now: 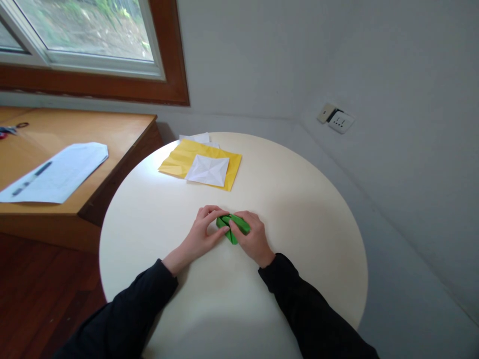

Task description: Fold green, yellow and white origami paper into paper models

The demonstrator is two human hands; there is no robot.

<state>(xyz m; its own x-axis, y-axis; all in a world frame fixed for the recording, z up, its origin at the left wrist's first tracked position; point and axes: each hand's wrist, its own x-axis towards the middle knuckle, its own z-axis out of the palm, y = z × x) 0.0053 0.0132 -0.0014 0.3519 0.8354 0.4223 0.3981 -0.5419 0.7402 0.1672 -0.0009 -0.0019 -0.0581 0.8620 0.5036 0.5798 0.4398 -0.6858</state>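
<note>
A small piece of folded green paper lies between my two hands, near the middle of the round white table. My left hand grips its left side, with the thumb in front and the fingers at the back edge. On its right side, my right hand is closed, its thumb pressing on the top of the folds. Dark creases show across the paper. My fingers cover parts of both its ends.
Beyond my hands lie a yellow paper sheet and a creased white paper square on top of it. A wooden desk at the left bears white sheets, a pen and scissors. Walls stand behind and at the right.
</note>
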